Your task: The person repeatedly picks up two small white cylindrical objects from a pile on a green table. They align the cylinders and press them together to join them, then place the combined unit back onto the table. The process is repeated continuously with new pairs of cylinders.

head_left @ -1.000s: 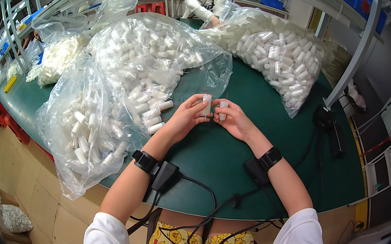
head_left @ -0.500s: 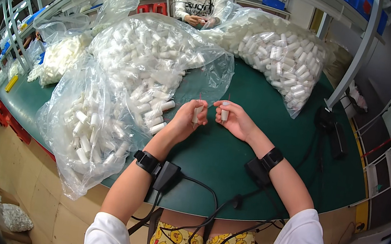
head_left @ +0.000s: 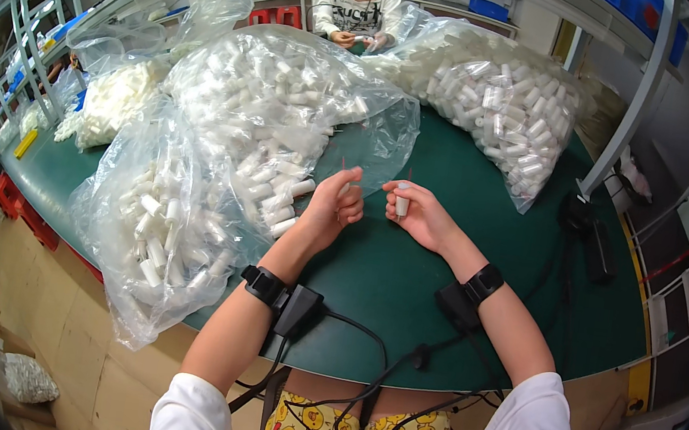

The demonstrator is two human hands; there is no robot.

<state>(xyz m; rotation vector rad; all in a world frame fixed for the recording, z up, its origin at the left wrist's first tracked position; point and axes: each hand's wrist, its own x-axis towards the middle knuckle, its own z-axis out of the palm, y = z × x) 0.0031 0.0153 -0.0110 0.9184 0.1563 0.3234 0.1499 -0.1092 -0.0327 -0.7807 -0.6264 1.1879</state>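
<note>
Both of my hands are raised over the green table, a small gap apart. My right hand (head_left: 424, 218) pinches a small white plastic cylinder (head_left: 402, 202) upright between thumb and fingers, and a thin red strand rises above it. The fingers of my left hand (head_left: 334, 205) are curled round another white cylinder (head_left: 345, 188), mostly hidden by the fingers; a thin red strand shows above it too. Just left of my left hand, a clear plastic bag (head_left: 170, 296) spills many similar white cylinders (head_left: 280, 207) onto the table.
A second full bag of white cylinders (head_left: 498, 105) lies at the back right, beside a grey metal post (head_left: 635, 105). A person (head_left: 355, 12) sits across the table (head_left: 468, 336). Black cables (head_left: 366, 383) run from my wrist straps across the near edge.
My left hand has turned and closed further, so its cylinder shows less than before. The right hand still holds its cylinder, now tilted slightly differently. The whole view has shifted a little.
</note>
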